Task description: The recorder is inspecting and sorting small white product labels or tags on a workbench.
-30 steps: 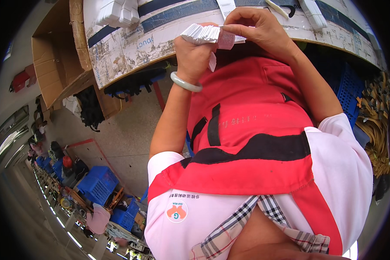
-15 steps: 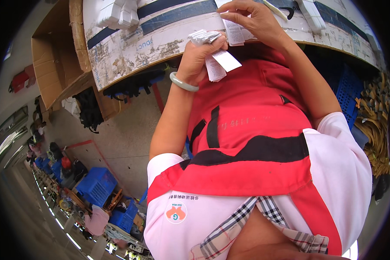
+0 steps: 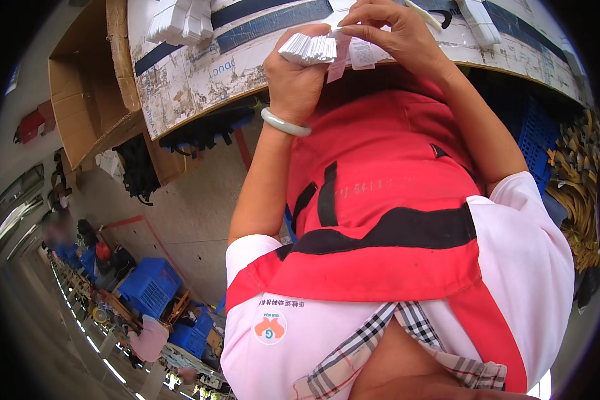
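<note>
My left hand [image 3: 292,88] is closed round a thick bundle of folded white labels [image 3: 308,49], whose edges fan out above the fist. Close to its right, my right hand [image 3: 410,37] has thumb and forefinger pinched on a thin white label at the bundle's side. One pale pinkish label strip [image 3: 339,61] hangs down between the hands. A printed white label [image 3: 362,53] lies at the table edge below my right fingers. Both hands are over the near edge of the worktable [image 3: 197,83], which is topped with worn white cardboard.
Stacks of white labels [image 3: 180,21] lie on the table's left side, and another stack [image 3: 479,23] lies to the right. An open cardboard box [image 3: 87,87] stands left of the table. Blue crates [image 3: 150,287] and a person in pink [image 3: 149,340] are farther off at lower left.
My left hand has turned and moved up toward my right hand, so the bundle's edges now face up. My right fingertips have come together on a label beside it.
</note>
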Available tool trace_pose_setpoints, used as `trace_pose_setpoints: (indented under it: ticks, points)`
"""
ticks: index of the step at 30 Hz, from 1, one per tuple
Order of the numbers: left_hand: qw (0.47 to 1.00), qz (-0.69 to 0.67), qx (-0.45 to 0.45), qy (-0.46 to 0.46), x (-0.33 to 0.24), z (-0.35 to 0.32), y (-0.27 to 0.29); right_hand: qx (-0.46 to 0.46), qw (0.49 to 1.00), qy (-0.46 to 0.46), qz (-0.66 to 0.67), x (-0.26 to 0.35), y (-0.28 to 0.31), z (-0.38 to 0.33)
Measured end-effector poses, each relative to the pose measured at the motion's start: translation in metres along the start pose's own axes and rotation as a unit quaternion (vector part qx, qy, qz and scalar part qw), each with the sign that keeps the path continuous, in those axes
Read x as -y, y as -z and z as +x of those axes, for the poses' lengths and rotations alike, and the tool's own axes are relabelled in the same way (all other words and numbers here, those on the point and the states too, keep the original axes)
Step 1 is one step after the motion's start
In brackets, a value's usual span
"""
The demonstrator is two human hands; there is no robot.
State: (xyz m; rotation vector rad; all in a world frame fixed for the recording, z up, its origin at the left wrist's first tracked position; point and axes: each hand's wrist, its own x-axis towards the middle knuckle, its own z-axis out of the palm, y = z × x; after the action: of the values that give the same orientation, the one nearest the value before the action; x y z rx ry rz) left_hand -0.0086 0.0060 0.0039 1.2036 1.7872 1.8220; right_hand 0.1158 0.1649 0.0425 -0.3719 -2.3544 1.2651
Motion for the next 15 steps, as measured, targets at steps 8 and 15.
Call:
trace_pose_setpoints:
  ticks: [8,15]
  points:
    - [0.989,-0.072,0.017,0.13,-0.017,-0.007,0.001,-0.007,0.988,0.086,0.129,-0.011,-0.006,-0.011]
    - [0.986,-0.103,0.014,0.128,-0.012,-0.009,0.002,0.073,0.995,-0.021,0.063,-0.001,0.0,-0.018]
